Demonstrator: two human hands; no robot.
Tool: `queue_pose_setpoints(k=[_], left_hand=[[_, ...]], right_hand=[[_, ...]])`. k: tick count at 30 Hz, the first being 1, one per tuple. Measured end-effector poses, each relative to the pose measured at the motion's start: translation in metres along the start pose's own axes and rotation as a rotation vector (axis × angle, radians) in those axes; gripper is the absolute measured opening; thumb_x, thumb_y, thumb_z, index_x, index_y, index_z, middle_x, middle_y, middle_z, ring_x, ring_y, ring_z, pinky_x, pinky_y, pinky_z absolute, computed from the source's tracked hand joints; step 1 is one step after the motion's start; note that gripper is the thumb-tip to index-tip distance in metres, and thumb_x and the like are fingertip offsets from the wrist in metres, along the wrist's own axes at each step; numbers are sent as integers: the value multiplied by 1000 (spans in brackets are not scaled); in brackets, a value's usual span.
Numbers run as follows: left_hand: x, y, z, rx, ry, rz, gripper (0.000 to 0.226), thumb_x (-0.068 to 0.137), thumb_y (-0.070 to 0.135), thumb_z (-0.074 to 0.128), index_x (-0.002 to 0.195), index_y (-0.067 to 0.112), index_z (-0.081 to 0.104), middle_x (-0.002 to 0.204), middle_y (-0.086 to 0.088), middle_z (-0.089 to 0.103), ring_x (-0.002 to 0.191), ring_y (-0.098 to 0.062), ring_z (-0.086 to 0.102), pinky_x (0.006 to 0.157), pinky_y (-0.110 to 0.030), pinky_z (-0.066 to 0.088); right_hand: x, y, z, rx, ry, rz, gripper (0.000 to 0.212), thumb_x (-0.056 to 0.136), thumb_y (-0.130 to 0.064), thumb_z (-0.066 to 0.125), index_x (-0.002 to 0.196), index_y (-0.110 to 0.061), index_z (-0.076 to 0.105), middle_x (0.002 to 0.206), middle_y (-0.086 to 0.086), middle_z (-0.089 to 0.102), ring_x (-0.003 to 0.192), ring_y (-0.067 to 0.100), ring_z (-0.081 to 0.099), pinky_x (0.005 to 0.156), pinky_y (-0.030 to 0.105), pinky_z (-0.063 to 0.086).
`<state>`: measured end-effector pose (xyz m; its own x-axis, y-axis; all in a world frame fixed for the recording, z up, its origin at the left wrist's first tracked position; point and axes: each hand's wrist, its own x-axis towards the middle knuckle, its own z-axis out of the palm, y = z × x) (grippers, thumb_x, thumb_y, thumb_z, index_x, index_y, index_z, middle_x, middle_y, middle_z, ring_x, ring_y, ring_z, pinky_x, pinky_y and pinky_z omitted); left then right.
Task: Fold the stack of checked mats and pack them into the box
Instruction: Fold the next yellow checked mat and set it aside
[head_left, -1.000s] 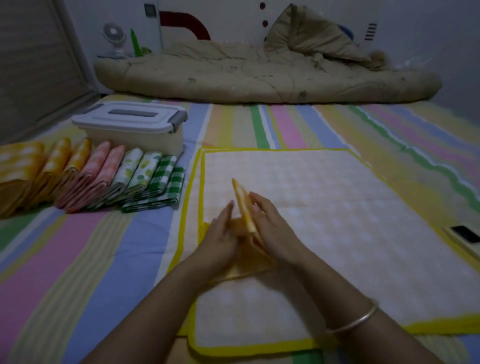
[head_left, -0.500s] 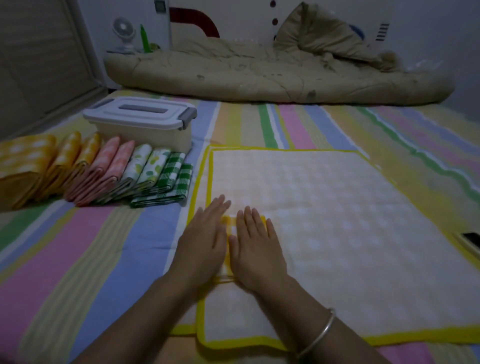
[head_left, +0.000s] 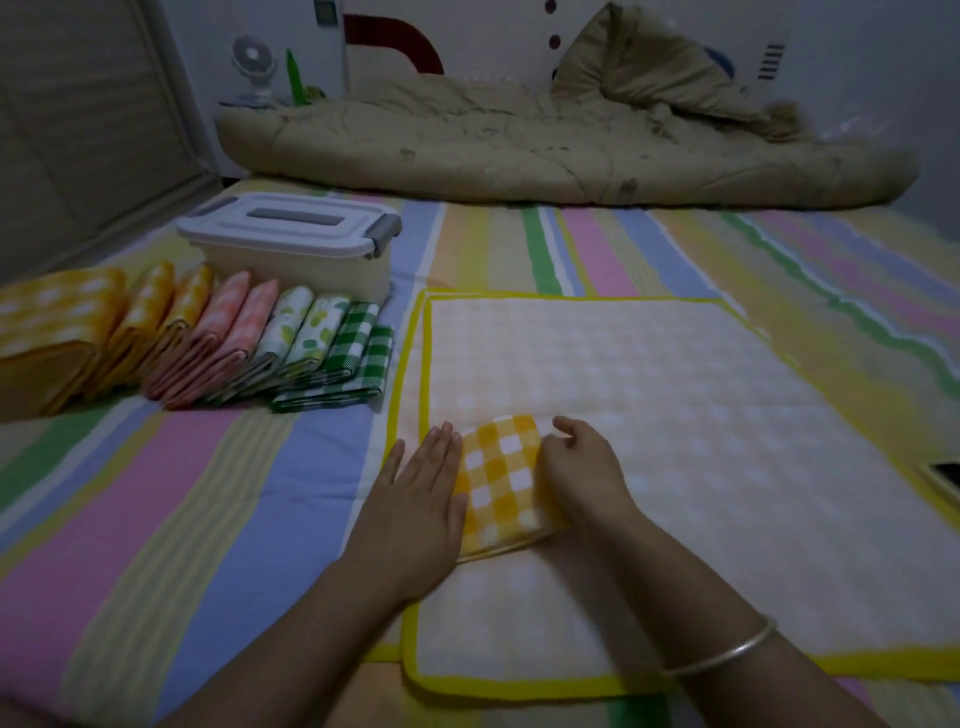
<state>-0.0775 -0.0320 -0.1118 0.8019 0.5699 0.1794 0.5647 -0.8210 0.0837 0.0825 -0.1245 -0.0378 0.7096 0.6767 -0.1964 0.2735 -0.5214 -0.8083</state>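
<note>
A small folded yellow-and-white checked mat (head_left: 501, 480) lies on the near left part of a large pale mat with a yellow border (head_left: 675, 415). My left hand (head_left: 421, 499) lies flat with straight fingers along the folded mat's left edge. My right hand (head_left: 584, 475) rests on its right edge with the fingers bent over the cloth. A row of folded mats (head_left: 208, 340), yellow, pink, leaf-print and green check, leans together at the left. Behind that row stands the white box (head_left: 298, 260) with its grey-latched lid shut.
Everything lies on a striped bedsheet (head_left: 182, 519). A rumpled beige quilt (head_left: 519, 145) runs along the back, with a small fan (head_left: 254, 65) at the far left corner. A dark phone (head_left: 943, 475) lies at the right edge.
Both hands were pressing flat and close together on the folded mat; they have slid apart, uncovering its checked top. The right hand's fingers are now bent at its edge.
</note>
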Motion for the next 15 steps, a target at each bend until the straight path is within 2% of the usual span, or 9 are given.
queue_pose_setpoints(k=[2, 3, 5, 8, 10, 12, 14, 15], left_hand=[[1, -1, 0, 1, -18, 2, 70, 102, 45, 2, 148, 5, 36, 155, -9, 34, 144, -22, 30, 110, -45, 16], [1, 0, -1, 1, -31, 2, 70, 102, 45, 2, 148, 5, 37, 155, -9, 34, 144, -22, 30, 109, -44, 16], [1, 0, -3, -6, -33, 6, 75, 100, 48, -4, 150, 7, 31, 157, -7, 29, 146, -19, 23, 111, -43, 13], [0, 1, -8, -92, -44, 6, 94, 81, 62, -29, 155, 15, 3, 162, 2, -4, 147, -9, -11, 119, -39, -3], [-3, 1, -25, -154, -69, -18, 93, 80, 67, -25, 156, 17, -2, 162, 4, -11, 147, -7, -14, 122, -36, -3], [-7, -1, -43, -218, -46, -27, 79, 91, 59, 0, 156, 17, 8, 162, 5, -4, 149, -9, -3, 123, -34, 5], [-15, -4, -60, -183, 132, 2, 65, 96, 47, 22, 148, 13, 38, 159, -2, 23, 147, -18, 23, 119, -40, 20], [-18, -6, -69, -157, 234, 33, 56, 96, 41, 29, 138, 13, 54, 152, -6, 39, 141, -22, 38, 115, -45, 28]], right_hand=[[-3, -9, -1, -69, -95, 5, 32, 96, -17, 40, 113, -5, 65, 125, 15, 62, 113, 28, 56, 93, 32, 43], [-6, -10, 1, -115, -119, -12, 32, 96, -18, 40, 109, -3, 65, 120, 16, 64, 107, 28, 58, 88, 33, 44], [-11, -10, 3, -166, -138, -34, 33, 98, -22, 41, 120, -5, 60, 124, 13, 62, 110, 27, 56, 86, 30, 42], [-15, -7, 2, -209, -101, -90, 35, 100, -24, 43, 131, -7, 50, 131, 12, 57, 120, 29, 53, 95, 33, 42], [-18, -9, 3, -169, -49, -129, 33, 99, -21, 45, 129, -9, 52, 130, 10, 58, 119, 28, 54, 96, 34, 43], [-20, -11, 6, -75, -1, -151, 30, 97, -17, 49, 125, -10, 55, 125, 9, 62, 116, 27, 57, 95, 35, 45], [-22, -18, 12, 39, 58, -167, 29, 93, -19, 51, 121, -12, 58, 118, 10, 65, 110, 28, 60, 94, 42, 49], [-23, -24, 17, 102, 83, -167, 31, 90, -23, 51, 118, -14, 59, 114, 10, 66, 106, 28, 62, 92, 46, 51]])
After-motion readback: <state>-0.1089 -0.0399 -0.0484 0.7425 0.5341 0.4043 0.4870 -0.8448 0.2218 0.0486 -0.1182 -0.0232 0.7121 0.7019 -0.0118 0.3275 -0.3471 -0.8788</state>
